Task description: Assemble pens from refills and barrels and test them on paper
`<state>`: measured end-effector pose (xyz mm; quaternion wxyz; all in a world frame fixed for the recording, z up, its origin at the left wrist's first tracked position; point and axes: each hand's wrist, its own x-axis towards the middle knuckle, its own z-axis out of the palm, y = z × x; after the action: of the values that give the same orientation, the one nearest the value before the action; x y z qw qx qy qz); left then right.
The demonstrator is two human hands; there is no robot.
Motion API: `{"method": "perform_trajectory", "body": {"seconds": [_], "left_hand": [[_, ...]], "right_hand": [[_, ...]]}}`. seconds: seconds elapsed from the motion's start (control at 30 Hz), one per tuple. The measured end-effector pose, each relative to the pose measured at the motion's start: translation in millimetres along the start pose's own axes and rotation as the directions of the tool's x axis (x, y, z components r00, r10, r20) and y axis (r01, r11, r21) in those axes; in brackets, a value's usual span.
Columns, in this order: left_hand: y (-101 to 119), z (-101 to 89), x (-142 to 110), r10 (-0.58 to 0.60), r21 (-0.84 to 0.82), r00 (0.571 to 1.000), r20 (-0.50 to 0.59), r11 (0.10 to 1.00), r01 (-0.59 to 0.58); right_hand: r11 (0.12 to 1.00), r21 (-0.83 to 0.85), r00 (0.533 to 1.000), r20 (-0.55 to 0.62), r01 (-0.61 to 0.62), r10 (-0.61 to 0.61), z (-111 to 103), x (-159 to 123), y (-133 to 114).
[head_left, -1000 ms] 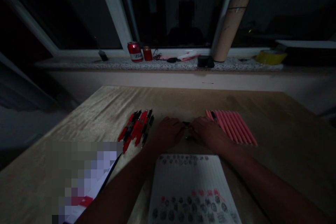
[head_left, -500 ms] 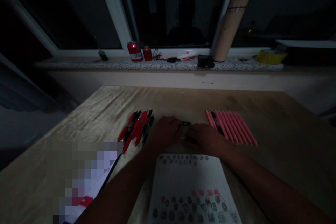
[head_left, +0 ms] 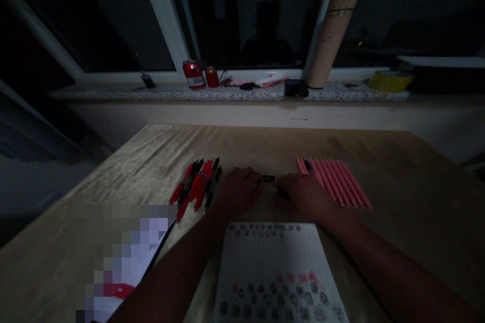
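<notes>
My left hand [head_left: 242, 189] is closed around a dark pen part [head_left: 269, 178], whose black end with a metallic clip points right from the fingers. Opposite it, my right hand [head_left: 301, 192] has its fingers curled down; what they hold is hidden in shadow. A thin pale line [head_left: 271, 189] shows faintly between the two hands, too dim to name. Left of my left hand lies a bunch of red and black pens [head_left: 197, 181]. Beside my right hand is a row of pink pencils [head_left: 343, 181], with one black pen [head_left: 308, 166] among them.
A lined notebook [head_left: 271, 257] with black and red scribbles lies below my hands. A blurred white and red item [head_left: 123, 291] is at the left on the table [head_left: 125, 161]. The windowsill behind holds a red can [head_left: 194, 74], a jar [head_left: 211, 77], a cardboard tube [head_left: 331, 43] and yellow tape [head_left: 390, 82].
My hands have drawn slightly apart from their meeting point. My right hand dipped toward me, then moved a little right and away, while my left hand kept the clipped pen part.
</notes>
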<state>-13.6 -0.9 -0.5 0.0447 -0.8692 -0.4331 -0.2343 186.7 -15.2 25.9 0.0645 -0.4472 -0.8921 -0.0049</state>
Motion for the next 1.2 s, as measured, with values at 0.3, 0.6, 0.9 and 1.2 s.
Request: {"method": "perform_trajectory", "body": {"seconds": [0.3,0.6,0.9,1.2], "left_hand": [[1.8,-3.1,1.4,-0.015,0.003,1.0,0.002,1.0,0.015],[0.7,-1.1,0.1,0.037,-0.028,0.999,-0.023,0.999,-0.037],[0.1,-0.1,0.2,-0.038,-0.005,0.997,-0.06,0.999,0.038],[1.5,-3.7,0.3,0.022,-0.053,0.999,-0.036,0.998,-0.023]], "right_hand": [[0.993,-0.01,0.981,-0.154,-0.119,0.116,2.7,-0.7,0.2],[0.996,-0.001,0.986,-0.139,-0.09,0.089,4.8,-1.1,1.2],[0.989,-0.082,0.986,-0.124,-0.122,0.111,5.3,-1.5,1.1],[0.99,-0.09,0.992,-0.071,-0.107,0.101,4.1,-1.5,0.7]]}}
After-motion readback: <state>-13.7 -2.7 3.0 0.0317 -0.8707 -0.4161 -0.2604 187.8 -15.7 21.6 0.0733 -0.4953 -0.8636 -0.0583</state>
